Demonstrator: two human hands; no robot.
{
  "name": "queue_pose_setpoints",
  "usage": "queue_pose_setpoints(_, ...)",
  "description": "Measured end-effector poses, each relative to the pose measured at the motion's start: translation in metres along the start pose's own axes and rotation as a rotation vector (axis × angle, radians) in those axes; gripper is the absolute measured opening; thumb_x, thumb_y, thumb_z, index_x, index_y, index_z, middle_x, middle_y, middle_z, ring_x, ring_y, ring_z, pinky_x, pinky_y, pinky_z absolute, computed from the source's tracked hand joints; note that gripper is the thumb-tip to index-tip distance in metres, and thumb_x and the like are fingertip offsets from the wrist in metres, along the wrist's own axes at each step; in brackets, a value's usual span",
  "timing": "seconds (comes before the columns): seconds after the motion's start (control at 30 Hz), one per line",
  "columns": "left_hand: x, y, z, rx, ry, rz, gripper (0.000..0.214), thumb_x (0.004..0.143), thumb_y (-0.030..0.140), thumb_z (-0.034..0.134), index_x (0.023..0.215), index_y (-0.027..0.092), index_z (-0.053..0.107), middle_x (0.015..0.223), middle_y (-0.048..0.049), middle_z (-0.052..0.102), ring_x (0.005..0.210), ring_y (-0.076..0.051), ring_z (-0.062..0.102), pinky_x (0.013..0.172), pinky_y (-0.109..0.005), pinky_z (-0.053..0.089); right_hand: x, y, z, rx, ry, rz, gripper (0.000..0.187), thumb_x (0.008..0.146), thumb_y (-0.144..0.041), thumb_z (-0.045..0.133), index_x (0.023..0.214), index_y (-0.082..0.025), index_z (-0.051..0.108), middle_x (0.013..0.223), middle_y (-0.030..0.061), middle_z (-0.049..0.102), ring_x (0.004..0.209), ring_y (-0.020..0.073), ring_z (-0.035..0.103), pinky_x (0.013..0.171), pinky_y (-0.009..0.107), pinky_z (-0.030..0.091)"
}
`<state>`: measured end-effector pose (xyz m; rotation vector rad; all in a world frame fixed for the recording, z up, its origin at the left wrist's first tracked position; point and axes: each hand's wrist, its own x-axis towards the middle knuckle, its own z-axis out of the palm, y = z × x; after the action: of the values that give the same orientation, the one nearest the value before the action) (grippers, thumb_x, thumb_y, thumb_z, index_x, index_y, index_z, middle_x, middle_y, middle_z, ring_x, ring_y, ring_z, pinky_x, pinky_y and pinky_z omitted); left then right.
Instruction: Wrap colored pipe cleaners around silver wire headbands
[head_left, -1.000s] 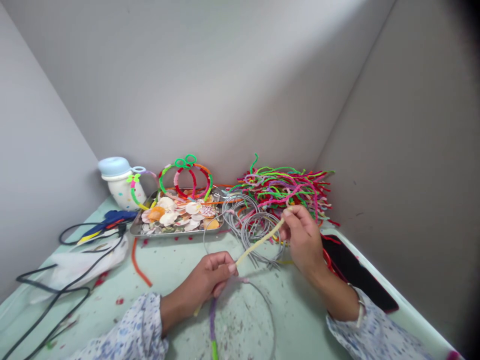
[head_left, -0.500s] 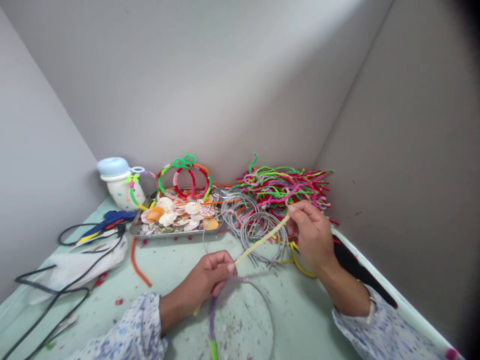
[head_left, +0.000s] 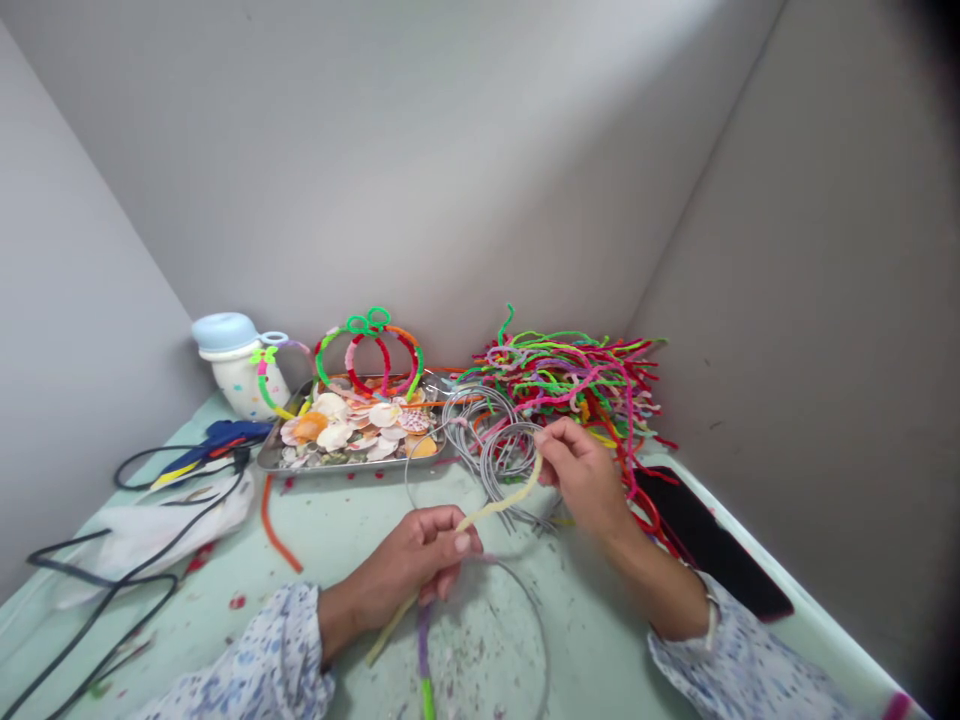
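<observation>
A pale yellow pipe cleaner [head_left: 501, 506] runs between my two hands and sags in a curve. My left hand [head_left: 416, 555] is closed on its middle, and its tail sticks out below the palm. The same hand also grips a grey wire hoop [head_left: 543, 630], partly wrapped in purple and green fuzzy stem; the fingers hide where the hoop and the pipe cleaner meet. Thumb and fingers of my right hand [head_left: 589, 485] pinch the pipe cleaner's upper end, in front of coiled grey wire rings [head_left: 525, 440].
A metal tray [head_left: 352, 468] of seashells stands at the back, with wrapped hoops [head_left: 385, 365] on it. Right of it lies a heap of coloured pipe cleaners [head_left: 570, 365]. A black phone-like slab [head_left: 712, 545], a white jar [head_left: 244, 380], a blue glue gun [head_left: 217, 440] and cables surround the work.
My right hand has moved left and slightly down, so the taut pipe cleaner now bends. More of its tail shows below my left hand, which has barely moved.
</observation>
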<state>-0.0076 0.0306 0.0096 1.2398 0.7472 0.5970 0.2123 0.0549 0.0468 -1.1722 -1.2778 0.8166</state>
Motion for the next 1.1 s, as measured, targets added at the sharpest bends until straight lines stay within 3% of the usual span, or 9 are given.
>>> queue_pose_setpoints(0.17,0.001,0.0,0.002,0.007,0.094,0.054,0.036,0.088,0.048,0.052,0.081,0.014,0.062,0.036,0.0103,0.033,0.035,-0.005,0.019,0.04,-0.017,0.017,0.006,0.005,-0.005,0.082,-0.006,0.048,0.023,0.082,-0.033,0.058,0.064,-0.021,0.052,0.049,-0.0056,0.046,0.045,0.0107,0.04,0.045,0.023,0.032)
queue_pose_setpoints(0.43,0.002,0.0,0.002,0.016,0.097,0.039,0.039,0.089,0.048,0.05,0.084,0.013,0.066,0.034,0.0095,0.033,0.035,-0.006,0.018,0.042,-0.019,0.017,0.007,-0.01,-0.007,0.399,0.033,0.222,0.013,0.071,-0.026,0.064,0.065,-0.019,0.054,0.052,-0.0055,0.05,0.043,0.0073,0.04,0.039,0.018,0.027)
queue_pose_setpoints(0.7,0.002,-0.001,0.003,0.072,0.068,0.058,0.038,0.09,0.046,0.05,0.084,0.013,0.068,0.034,0.0095,0.034,0.034,-0.005,0.02,0.041,-0.019,0.017,0.001,-0.005,0.002,0.683,0.12,0.27,0.016,0.068,-0.026,0.066,0.065,-0.019,0.053,0.052,-0.0051,0.053,0.042,0.006,0.042,0.036,0.015,0.027)
queue_pose_setpoints(0.93,0.003,-0.001,0.002,0.114,0.069,0.045,0.038,0.091,0.045,0.049,0.085,0.014,0.07,0.034,0.009,0.035,0.034,-0.006,0.022,0.042,-0.02,0.017,0.002,0.001,0.004,0.536,0.072,0.174,0.018,0.074,-0.03,0.064,0.063,-0.017,0.056,0.053,-0.0038,0.053,0.043,0.0066,0.044,0.037,0.017,0.028)
queue_pose_setpoints(1.1,0.002,0.0,0.003,0.12,0.086,0.038,0.038,0.09,0.045,0.049,0.085,0.014,0.07,0.034,0.0094,0.034,0.035,-0.006,0.02,0.042,-0.02,0.019,0.006,0.001,0.0,0.458,0.059,0.139,0.022,0.08,-0.039,0.061,0.075,-0.018,0.064,0.055,-0.003,0.055,0.044,0.0077,0.044,0.037,0.018,0.029)
